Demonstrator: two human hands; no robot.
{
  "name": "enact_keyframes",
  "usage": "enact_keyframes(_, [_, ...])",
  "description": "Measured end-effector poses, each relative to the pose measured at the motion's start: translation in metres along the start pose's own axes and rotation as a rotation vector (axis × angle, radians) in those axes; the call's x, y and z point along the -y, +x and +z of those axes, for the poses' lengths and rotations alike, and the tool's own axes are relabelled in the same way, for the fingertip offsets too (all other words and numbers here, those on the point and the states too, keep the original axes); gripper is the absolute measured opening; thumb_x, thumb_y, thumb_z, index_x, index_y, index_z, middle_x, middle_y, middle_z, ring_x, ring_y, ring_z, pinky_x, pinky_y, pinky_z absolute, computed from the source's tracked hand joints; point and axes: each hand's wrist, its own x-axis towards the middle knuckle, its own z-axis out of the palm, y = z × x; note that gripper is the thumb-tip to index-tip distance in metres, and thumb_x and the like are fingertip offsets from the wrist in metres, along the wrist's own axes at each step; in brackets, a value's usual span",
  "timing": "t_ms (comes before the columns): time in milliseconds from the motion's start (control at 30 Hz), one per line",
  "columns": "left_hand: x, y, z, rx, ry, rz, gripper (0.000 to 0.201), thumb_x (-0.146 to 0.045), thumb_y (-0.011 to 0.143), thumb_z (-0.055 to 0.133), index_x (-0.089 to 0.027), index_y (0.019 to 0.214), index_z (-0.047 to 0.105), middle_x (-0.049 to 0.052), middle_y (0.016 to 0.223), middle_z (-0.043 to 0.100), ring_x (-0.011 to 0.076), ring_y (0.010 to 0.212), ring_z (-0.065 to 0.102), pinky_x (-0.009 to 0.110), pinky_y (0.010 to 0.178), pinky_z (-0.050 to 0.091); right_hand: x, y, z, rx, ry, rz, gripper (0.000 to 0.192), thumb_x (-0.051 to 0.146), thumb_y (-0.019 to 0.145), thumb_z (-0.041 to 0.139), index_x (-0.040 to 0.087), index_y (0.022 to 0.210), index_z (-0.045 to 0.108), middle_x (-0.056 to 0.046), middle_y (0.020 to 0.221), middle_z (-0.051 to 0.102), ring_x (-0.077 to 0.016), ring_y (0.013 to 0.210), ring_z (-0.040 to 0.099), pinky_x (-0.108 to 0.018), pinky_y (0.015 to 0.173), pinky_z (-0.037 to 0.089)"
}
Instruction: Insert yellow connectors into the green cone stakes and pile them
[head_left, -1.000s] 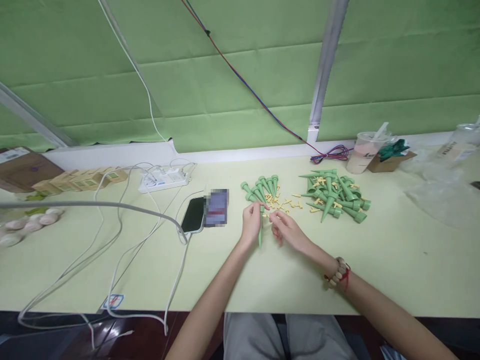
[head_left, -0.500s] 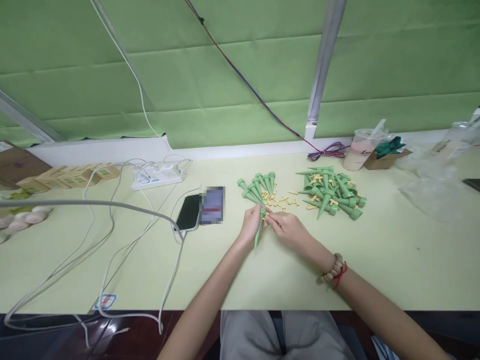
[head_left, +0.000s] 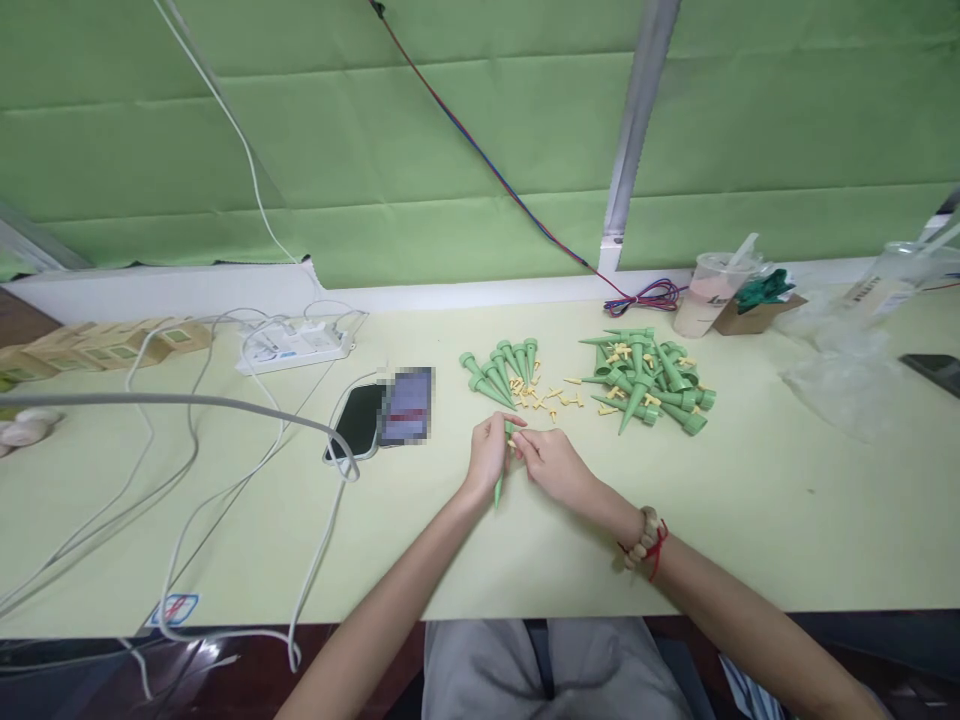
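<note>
My left hand [head_left: 486, 458] is closed round a green plastic watering spike [head_left: 498, 494], its point aimed down toward me. Fingers of that hand cover part of the spike's wide head. Pressed up against it, my right hand [head_left: 556, 466] pinches a small yellow plastic valve piece [head_left: 512, 443] at the side of the head. How far the piece sits in the spike is hidden by the fingers. Just beyond the hands lie loose yellow valve pieces [head_left: 553, 413] and a small group of green spikes [head_left: 495, 378]. A larger heap of spikes [head_left: 637, 390] with yellow pieces among them lies to the right.
Two phones [head_left: 360, 420] lie left of the hands, near a power strip [head_left: 296, 345] and tangled white cables [head_left: 191, 400]. Small boxes [head_left: 120, 345] stand at far left. A plastic cup [head_left: 709, 300], a cardboard box [head_left: 757, 315] and a clear bag [head_left: 832, 385] are at back right.
The view has swung slightly right. Both hands stay together at the spike, and the left fingers now cover more of its head. The spike groups look the same.
</note>
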Motion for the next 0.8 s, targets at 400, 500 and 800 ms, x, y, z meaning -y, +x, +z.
enact_keyframes(400, [-0.008, -0.004, -0.003, 0.002, 0.187, 0.305, 0.031, -0.031, 0.082, 0.035, -0.017, 0.075, 0.061, -0.001, 0.063, 0.055, 0.0061, 0.042, 0.041, 0.019, 0.042, 0.033, -0.007, 0.009, -0.009, 0.447, 1.072, 0.47, 0.032, 0.039, 0.088, 0.046, 0.017, 0.065, 0.047, 0.011, 0.04, 0.033, -0.0069, 0.038, 0.048, -0.022, 0.053, 0.05])
enact_keyframes(500, [-0.011, -0.003, -0.001, -0.024, 0.108, 0.27, 0.032, -0.034, 0.081, 0.036, -0.016, 0.07, 0.06, 0.0, 0.061, 0.056, 0.0076, 0.045, 0.045, 0.02, 0.045, 0.035, -0.007, 0.01, -0.005, 0.399, 1.015, 0.416, 0.037, 0.045, 0.088, 0.041, 0.019, 0.062, 0.045, 0.009, 0.037, 0.035, -0.0088, 0.036, 0.047, -0.024, 0.05, 0.05])
enact_keyframes(800, [-0.015, 0.006, -0.003, 0.055, -0.178, -0.065, 0.035, -0.041, 0.08, 0.038, -0.014, 0.076, 0.059, -0.006, 0.037, 0.037, 0.0077, 0.034, 0.032, 0.02, 0.041, 0.027, -0.021, 0.008, -0.012, -0.085, 0.161, -0.194, 0.036, 0.043, 0.092, 0.036, 0.017, 0.083, 0.06, -0.002, 0.072, 0.064, -0.014, 0.067, 0.06, -0.025, 0.062, 0.045])
